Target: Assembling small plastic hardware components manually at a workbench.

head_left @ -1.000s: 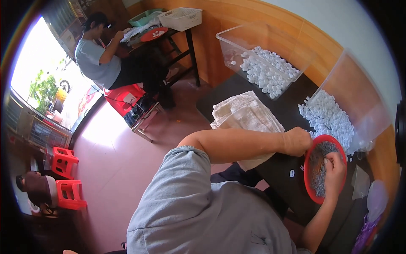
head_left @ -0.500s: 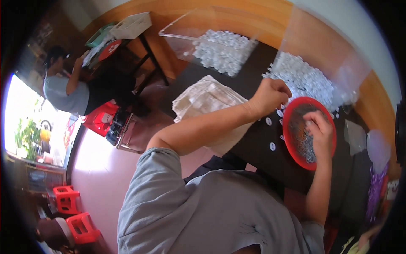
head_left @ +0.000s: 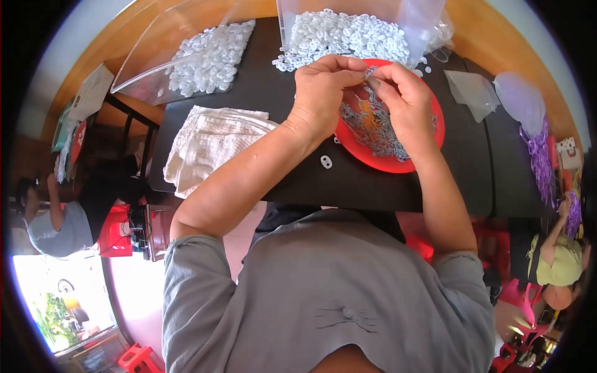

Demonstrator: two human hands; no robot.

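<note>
My left hand (head_left: 326, 90) and my right hand (head_left: 405, 102) meet fingertip to fingertip over the far part of a red plate (head_left: 398, 166). Both are closed in a pinch. Something small and greyish shows between the fingertips, too small to make out. Inside the plate lies a heap of thin grey pieces (head_left: 379, 142), partly covered by my right hand. Just beyond the hands spreads a pile of small white oval pieces with two holes (head_left: 351, 37). One loose white oval piece (head_left: 326, 162) lies on the dark table, nearer to me than my left hand.
A folded cream cloth (head_left: 214, 143) lies left on the table (head_left: 379, 193). Behind it, a clear bin (head_left: 146, 78) holds more white pieces. Clear plastic sheets (head_left: 469, 93) and purple strands (head_left: 538, 161) are at the right. Other people sit left and right.
My head view has turned, so the table now appears straight ahead. My right hand has risen from the grey pieces, and both hands have come together.
</note>
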